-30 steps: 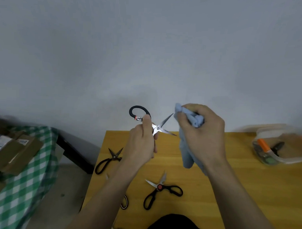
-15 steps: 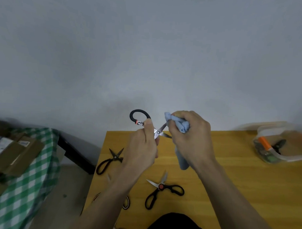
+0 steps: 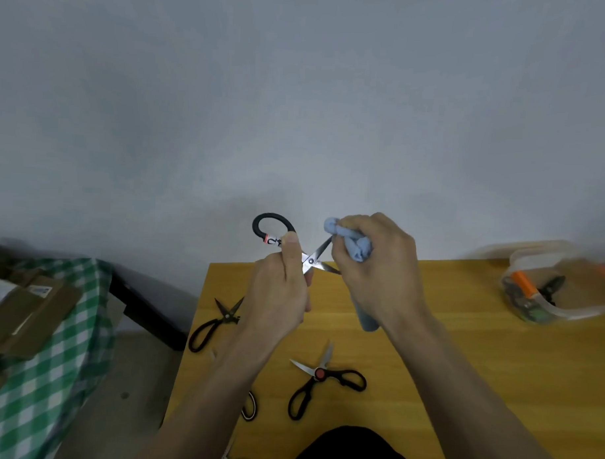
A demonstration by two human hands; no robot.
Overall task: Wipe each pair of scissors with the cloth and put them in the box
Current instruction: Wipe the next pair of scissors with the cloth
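The yellow surface (image 3: 461, 355) held a clear box (image 3: 563, 290) far right. The right hand (image 3: 375, 266) squeezed a blue cloth (image 3: 357, 246) around one blade. The left hand (image 3: 278, 287) gripped the open scissors (image 3: 310, 260); their label was too blurry to read.

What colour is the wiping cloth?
Light blue cloth, bunched in the right hand; head view.

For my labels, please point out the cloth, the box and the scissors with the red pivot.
cloth (image 3: 358, 246), head view, bunched part above the fingers
box (image 3: 565, 312), head view, clear front wall
scissors with the red pivot (image 3: 319, 373), head view, pivot
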